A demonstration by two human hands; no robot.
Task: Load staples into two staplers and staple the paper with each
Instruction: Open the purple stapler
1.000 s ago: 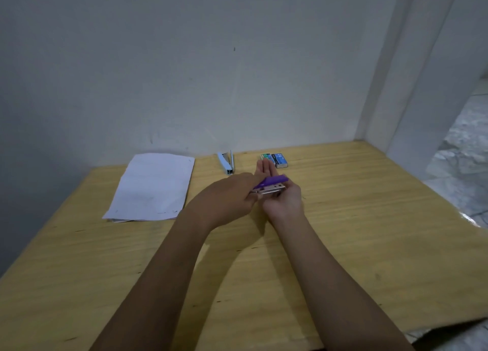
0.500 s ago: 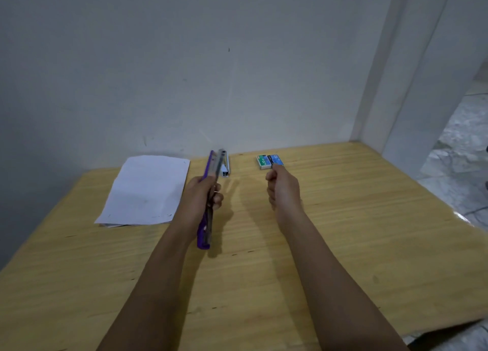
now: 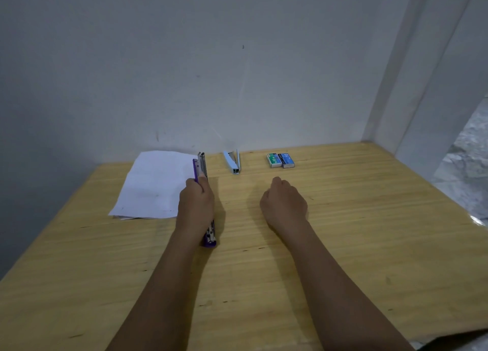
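Note:
My left hand (image 3: 196, 205) grips a purple stapler (image 3: 210, 238), swung fully open into one long line, just right of the white paper stack (image 3: 153, 185). Its far end (image 3: 200, 164) reaches over the paper's right edge. A light blue stapler (image 3: 233, 162) lies open near the wall, beyond and between my hands. Two staple boxes, one green (image 3: 273, 159) and one blue (image 3: 287, 160), sit side by side at the back. My right hand (image 3: 284, 205) hovers over the table as a loose fist; whether it holds anything is hidden.
The wooden table (image 3: 343, 232) meets a white wall at the back and a white pillar at the back right. Its right edge drops to a marble floor (image 3: 467, 165).
My left hand has carried the open purple stapler left and down beside the paper. My right hand has drawn back from the staple boxes toward me.

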